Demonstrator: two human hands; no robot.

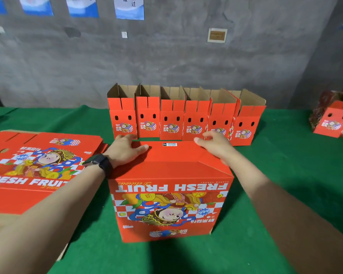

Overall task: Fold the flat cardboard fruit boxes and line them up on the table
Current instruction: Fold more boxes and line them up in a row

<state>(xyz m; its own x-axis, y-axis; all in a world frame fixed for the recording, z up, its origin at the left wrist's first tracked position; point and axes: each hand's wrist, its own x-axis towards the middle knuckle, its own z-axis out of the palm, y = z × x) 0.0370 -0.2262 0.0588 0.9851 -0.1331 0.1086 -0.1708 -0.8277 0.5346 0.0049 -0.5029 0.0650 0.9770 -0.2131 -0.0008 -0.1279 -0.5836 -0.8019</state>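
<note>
Fingers of my left hand (125, 149) lay spread flat on the upturned base of the fruit box (170, 204); those of my right hand (212, 143) curled over its far flap edge. It stood on the tabletop (275, 175), before six folded boxes (171, 119), beside the flat stack (38, 161).

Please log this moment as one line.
box: upside down; left hand: pressing on it; right hand: gripping its flap; row: six folded boxes

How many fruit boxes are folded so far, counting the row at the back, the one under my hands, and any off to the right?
Back-row boxes: 6
Front box, upside down: 1
Far-right red box: 1 clear to see, others beside it unclear
Total: at least 8
</note>
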